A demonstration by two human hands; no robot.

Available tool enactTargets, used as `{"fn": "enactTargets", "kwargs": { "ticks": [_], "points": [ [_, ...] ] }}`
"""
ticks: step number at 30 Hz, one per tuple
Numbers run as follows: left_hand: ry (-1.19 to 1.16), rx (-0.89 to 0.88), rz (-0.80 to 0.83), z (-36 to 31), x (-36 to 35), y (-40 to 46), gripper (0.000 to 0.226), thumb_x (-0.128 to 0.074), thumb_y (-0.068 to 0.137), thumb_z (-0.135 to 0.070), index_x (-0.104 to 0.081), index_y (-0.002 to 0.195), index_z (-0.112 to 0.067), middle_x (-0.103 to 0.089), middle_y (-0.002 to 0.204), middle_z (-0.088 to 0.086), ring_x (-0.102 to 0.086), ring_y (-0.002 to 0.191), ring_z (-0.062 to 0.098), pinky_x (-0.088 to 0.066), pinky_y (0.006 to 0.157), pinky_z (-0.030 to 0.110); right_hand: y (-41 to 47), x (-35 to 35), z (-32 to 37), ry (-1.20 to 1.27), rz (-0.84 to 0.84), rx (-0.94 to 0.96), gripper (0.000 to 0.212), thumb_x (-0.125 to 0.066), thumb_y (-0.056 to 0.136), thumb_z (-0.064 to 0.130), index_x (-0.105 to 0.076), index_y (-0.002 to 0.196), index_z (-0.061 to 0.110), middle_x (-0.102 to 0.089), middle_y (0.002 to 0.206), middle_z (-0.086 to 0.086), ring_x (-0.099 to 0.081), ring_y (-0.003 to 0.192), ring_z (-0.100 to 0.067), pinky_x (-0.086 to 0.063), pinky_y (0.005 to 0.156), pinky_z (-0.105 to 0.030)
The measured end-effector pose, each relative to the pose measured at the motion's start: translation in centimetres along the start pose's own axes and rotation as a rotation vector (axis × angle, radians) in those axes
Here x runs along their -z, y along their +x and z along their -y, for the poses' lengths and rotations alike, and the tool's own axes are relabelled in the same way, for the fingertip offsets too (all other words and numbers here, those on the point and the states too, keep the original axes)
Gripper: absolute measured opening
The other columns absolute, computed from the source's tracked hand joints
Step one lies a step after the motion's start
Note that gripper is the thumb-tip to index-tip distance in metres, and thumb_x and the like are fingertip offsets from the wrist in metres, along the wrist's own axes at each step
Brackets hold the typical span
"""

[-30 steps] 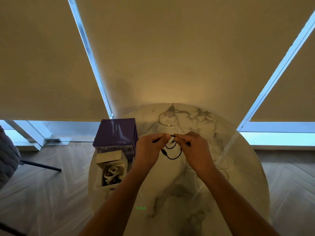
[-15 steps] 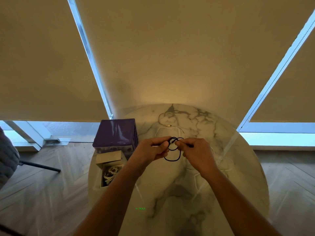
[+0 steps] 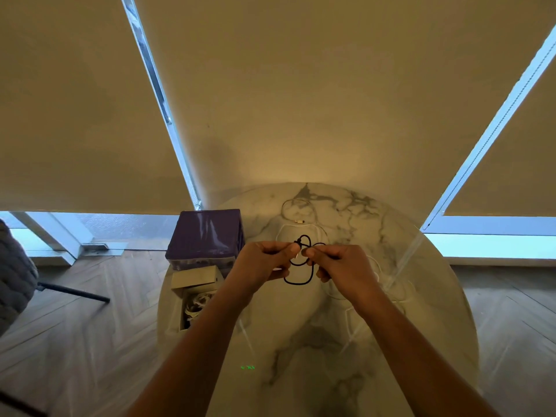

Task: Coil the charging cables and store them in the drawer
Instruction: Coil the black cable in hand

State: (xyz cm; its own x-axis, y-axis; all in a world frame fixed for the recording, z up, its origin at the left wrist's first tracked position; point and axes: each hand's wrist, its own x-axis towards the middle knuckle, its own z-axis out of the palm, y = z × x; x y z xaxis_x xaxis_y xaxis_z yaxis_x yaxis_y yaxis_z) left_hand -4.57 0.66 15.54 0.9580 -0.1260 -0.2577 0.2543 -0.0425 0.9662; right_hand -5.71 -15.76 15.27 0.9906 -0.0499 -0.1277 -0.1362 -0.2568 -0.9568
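We hold the black cable (image 3: 301, 278) in the air above the middle of the round marble desk (image 3: 421, 296), pinched between both hands. Our left hand (image 3: 264, 263) grips it with thumb and curled fingers at the point where the strands cross, and our right hand (image 3: 343, 266) pinches it just beside that point, the two thumbs almost touching. One loop hangs down between the wrists and smaller loops stand up above the knuckles, so the coil lies roughly upright, its plane facing us.

The open drawer (image 3: 192, 302), with pale cables already in it, sits at the left edge of the desk in front of the purple box (image 3: 207, 233). It lies to the left and a little toward us from the coil, so the left hand is the nearer one, and we judge it the natural hand to carry the coil across once the last turn is secured. More white cable (image 3: 301, 218) lies loose toward the far edge.
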Motion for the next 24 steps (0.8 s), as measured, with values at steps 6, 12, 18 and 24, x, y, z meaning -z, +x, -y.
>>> {"fn": "enactTargets", "kwargs": {
  "ticks": [6,12,18,24],
  "points": [
    [0.04,0.034,0.032,-0.2,0.0,-0.1,0.01,-0.065,0.089,-0.021,-0.07,0.091,-0.029,-0.073,0.09,-0.007,-0.065,0.089,0.007,-0.05,0.073,0.018,0.3,-0.1,-0.3,-0.072,-0.037,0.031,0.008,-0.068,0.086,0.029,-0.074,0.08,0.03,-0.07,0.07,0.007,-0.058,0.057,-0.006,-0.052,0.068,-0.028],
    [0.128,-0.002,0.022,-0.2,0.0,0.0,0.01,-0.064,0.089,-0.029,-0.072,0.092,-0.023,-0.073,0.089,0.0,-0.069,0.082,0.009,-0.054,0.067,0.015,0.6,0.1,-0.4,-0.211,-0.032,0.087,0.011,-0.066,0.088,0.029,-0.076,0.089,0.024,-0.069,0.077,0.011,-0.059,0.068,-0.001,-0.046,0.073,-0.021],
    [0.07,-0.015,-0.053,-0.1,-0.1,0.3,0.009,-0.07,0.083,-0.026,-0.075,0.088,-0.02,-0.074,0.082,0.002,-0.067,0.075,0.012,-0.057,0.069,0.018,1.0,-0.1,-0.9,-0.247,-0.078,0.174,0.016,-0.065,0.088,0.03,-0.075,0.097,0.022,-0.068,0.085,0.013,-0.059,0.074,-0.002,-0.046,0.074,-0.021],
    [-0.112,0.026,-0.173,-0.4,-0.5,0.1,0.015,-0.068,0.084,-0.029,-0.075,0.096,-0.021,-0.074,0.086,-0.005,-0.066,0.072,0.0,-0.045,0.065,0.017,0.7,-0.9,-1.6,-0.028,-0.007,0.075,0.019,-0.067,0.087,0.028,-0.071,0.105,0.027,-0.068,0.083,0.007,-0.059,0.062,-0.005,-0.052,0.068,-0.023]
  ]
}}
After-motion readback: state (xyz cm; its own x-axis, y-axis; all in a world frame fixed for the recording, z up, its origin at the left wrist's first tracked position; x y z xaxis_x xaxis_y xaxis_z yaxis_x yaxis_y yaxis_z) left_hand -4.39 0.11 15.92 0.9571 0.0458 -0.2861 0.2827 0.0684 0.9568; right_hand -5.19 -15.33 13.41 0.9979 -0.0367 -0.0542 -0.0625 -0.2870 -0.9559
